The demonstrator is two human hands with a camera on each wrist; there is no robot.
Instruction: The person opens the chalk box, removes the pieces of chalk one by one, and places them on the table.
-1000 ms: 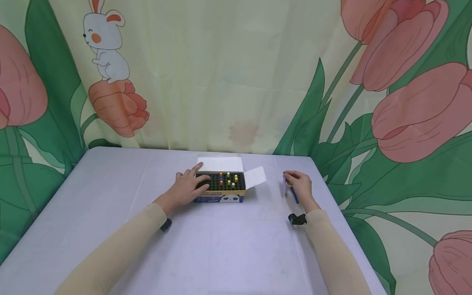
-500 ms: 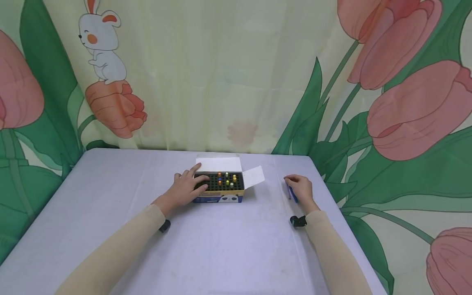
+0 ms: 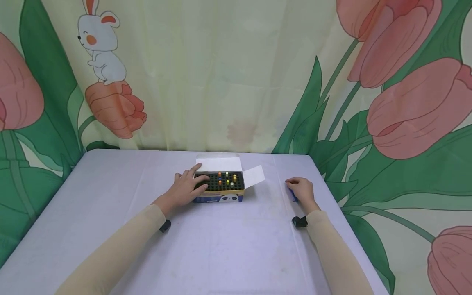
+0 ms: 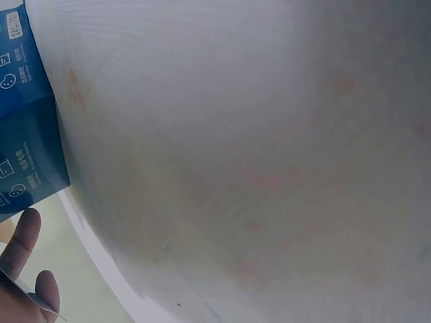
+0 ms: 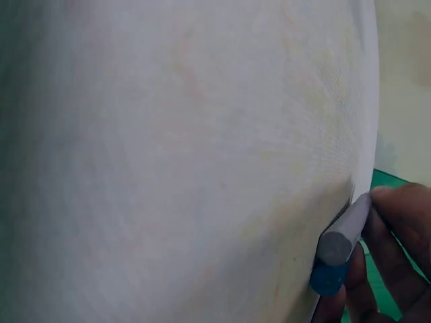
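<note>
My left hand (image 3: 181, 188) rests with spread fingers on the left end of an open box (image 3: 210, 198) that has a panda on its front. The box holds a black tray with rows of holes, several with coloured marker ends in them. In the left wrist view, two fingertips (image 4: 25, 239) show below the blue box (image 4: 30, 151). At the right, my right hand (image 3: 300, 191) is low over the table. Its fingertips pinch the far end of a pale lavender marker (image 5: 335, 247). A blue marker (image 5: 328, 279) lies directly beneath it, its far end hidden by the hand.
The box's white lid (image 3: 217, 164) stands back and a white side flap (image 3: 254, 176) sticks out to the right. A pale cloth covers the table (image 3: 236, 246). Behind hangs a curtain (image 3: 221, 82) printed with tulips and a rabbit.
My right hand has lowered the lavender marker from nearly upright to down alongside the blue marker. My left hand has stayed on the box.
</note>
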